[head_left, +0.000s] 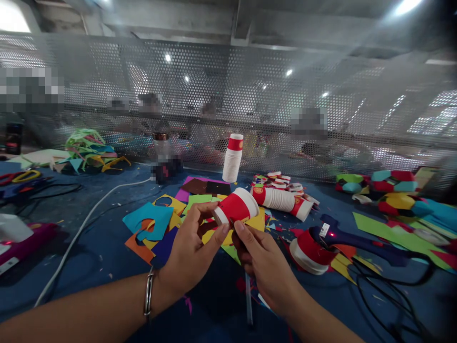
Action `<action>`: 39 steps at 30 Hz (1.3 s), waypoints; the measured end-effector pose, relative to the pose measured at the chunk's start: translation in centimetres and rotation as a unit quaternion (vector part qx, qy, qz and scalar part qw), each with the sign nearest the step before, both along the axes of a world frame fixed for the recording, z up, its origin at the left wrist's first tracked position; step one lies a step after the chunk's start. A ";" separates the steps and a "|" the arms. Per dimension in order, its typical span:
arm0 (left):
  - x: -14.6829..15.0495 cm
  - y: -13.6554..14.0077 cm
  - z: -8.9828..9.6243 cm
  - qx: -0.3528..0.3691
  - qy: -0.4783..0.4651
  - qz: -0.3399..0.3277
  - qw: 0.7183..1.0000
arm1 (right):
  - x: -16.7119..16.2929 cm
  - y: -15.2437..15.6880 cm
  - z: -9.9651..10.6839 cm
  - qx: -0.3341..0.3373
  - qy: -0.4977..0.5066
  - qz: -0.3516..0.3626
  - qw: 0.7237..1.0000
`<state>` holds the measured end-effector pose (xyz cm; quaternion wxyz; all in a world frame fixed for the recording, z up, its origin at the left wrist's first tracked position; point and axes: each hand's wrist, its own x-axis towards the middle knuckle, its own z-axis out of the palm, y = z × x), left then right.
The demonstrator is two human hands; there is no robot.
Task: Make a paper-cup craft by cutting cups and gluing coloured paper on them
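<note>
Red-and-white paper cup [238,207] is held above the blue table [117,295], tipped on its side, with its wider end pointing up and to the right. Its narrower end lies inside the left hand's [189,252] grip: the thumb presses from below and the fingers curl over the top, so that hand is closed on the cup, while most of the red band and the wide end stick out beyond the fingertips. The right hand [266,267] is just under the cup's lower side, thumb and fingers drawn together; I cannot tell whether they pinch the cup's edge or a slim dark thing there. A clear stick [249,302] shows below that hand.

Beyond the cup, a stack of paper cups [233,162] stands upright, and another cup stack [280,199] lies on its side. To the right, a dark blue glue gun [367,245] has its front end at a second red-and-white cup [310,250]. A teal paper sheet [159,214] with a cut-out lies left of the held cup.
</note>
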<state>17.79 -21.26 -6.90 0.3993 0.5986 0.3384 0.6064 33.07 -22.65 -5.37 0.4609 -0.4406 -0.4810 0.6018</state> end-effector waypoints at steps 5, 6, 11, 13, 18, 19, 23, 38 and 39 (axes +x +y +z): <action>0.0 0.2 0.3 -0.004 -0.010 0.025 1.000 | -0.2 0.0 0.1 0.000 0.008 0.007 1.000; 0.0 0.2 0.3 -0.004 -0.009 0.033 0.999 | -0.2 0.0 0.0 -0.001 0.010 0.008 1.000; 0.0 0.4 0.3 0.004 -0.002 0.048 0.999 | -0.2 -0.1 -0.1 -0.002 0.019 0.003 1.000; 0.0 0.3 0.1 0.017 0.011 0.041 0.999 | -0.2 -0.1 -0.2 -0.003 0.021 -0.001 1.000; 0.2 0.2 -0.3 0.054 0.063 0.022 0.996 | 0.0 0.2 -0.6 -0.008 0.027 -0.015 0.999; 0.2 0.2 -0.3 0.057 0.067 0.024 0.996 | 0.1 0.2 -0.6 -0.009 0.028 -0.014 0.999; 0.2 0.3 -0.1 0.031 0.045 -0.003 0.999 | 0.0 0.3 -0.4 -0.010 0.034 -0.018 0.999; 0.6 0.6 0.5 -0.098 -0.064 -0.012 0.993 | 0.0 0.5 -0.2 0.013 0.022 -0.017 1.000; 0.6 0.6 0.5 -0.095 -0.061 -0.008 0.994 | -0.1 0.4 -0.3 0.012 0.020 -0.018 1.000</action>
